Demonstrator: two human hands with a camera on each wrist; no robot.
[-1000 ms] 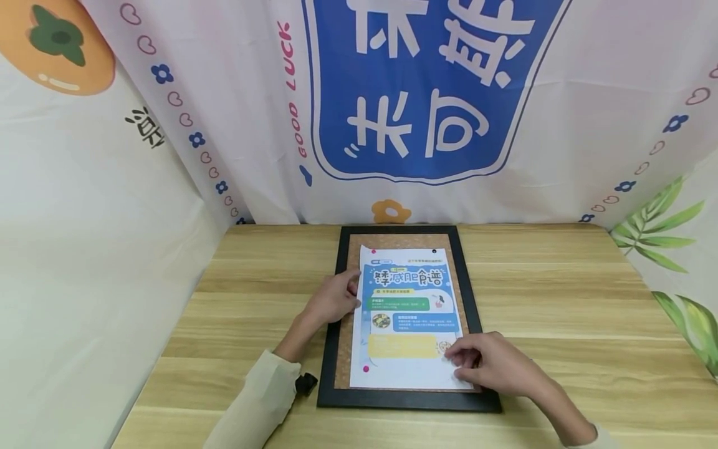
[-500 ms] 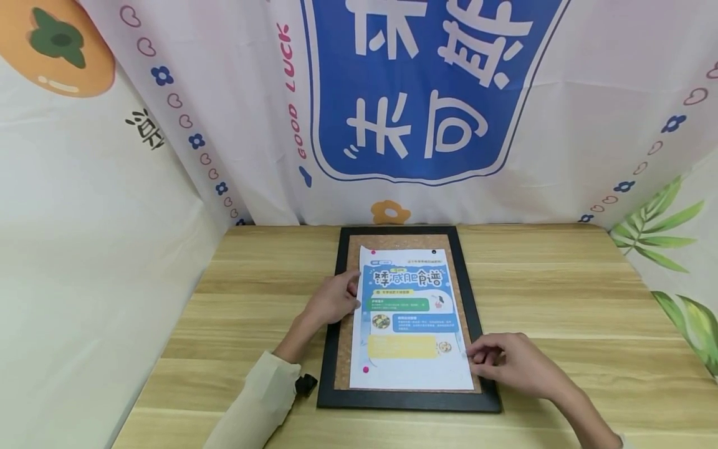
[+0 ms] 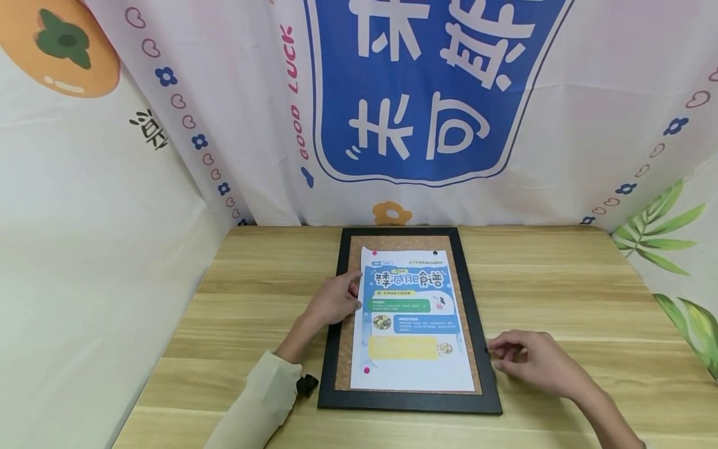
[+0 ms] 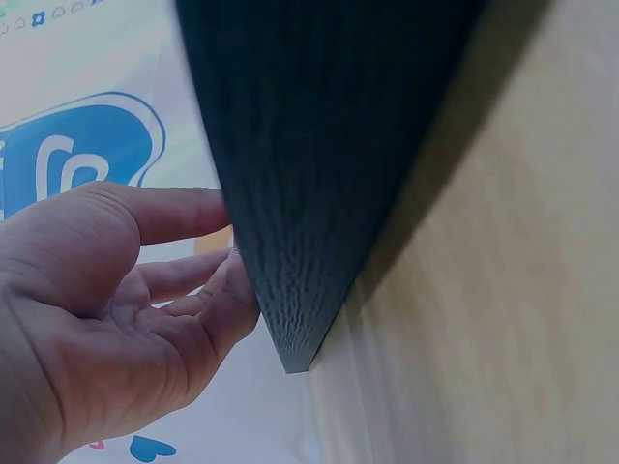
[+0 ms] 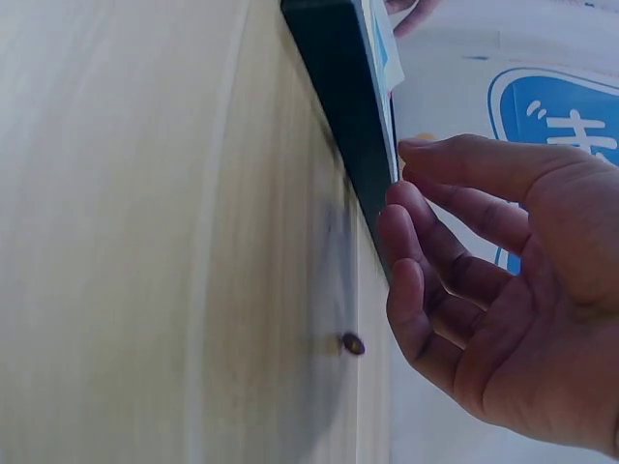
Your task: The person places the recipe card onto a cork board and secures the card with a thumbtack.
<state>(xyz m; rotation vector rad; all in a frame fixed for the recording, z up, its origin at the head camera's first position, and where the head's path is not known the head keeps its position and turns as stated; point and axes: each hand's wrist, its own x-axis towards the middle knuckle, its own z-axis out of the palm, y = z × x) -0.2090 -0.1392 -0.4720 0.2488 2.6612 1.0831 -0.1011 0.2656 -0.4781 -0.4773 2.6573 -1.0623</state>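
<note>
A printed poster sheet point(image 3: 415, 373) lies on a cork board point(image 3: 343, 368) inside a black frame point(image 3: 409, 401). Two pink pushpins show on the sheet, an upper-left pushpin point(image 3: 374, 253) and a lower-left pushpin point(image 3: 366, 370); a black pushpin point(image 3: 435, 253) is at upper right. My left hand point(image 3: 332, 299) reaches over the frame's left side, thumb and fingertips apart, touching the sheet's left edge. Off the frame's right side, my right hand point(image 3: 533, 362) has loosely curled fingers; nothing shows between them in the right wrist view.
In the right wrist view, a small dark tack-like thing point(image 5: 352, 343) appears against the wooden table point(image 5: 126, 242). A printed cloth point(image 3: 269, 125) hangs behind the table's far edge. A dark object point(image 3: 306, 385) sits at the left sleeve's cuff.
My right hand has moved right, from over the sheet's lower right corner to beside the frame's right edge. The left hand has stayed in place.
</note>
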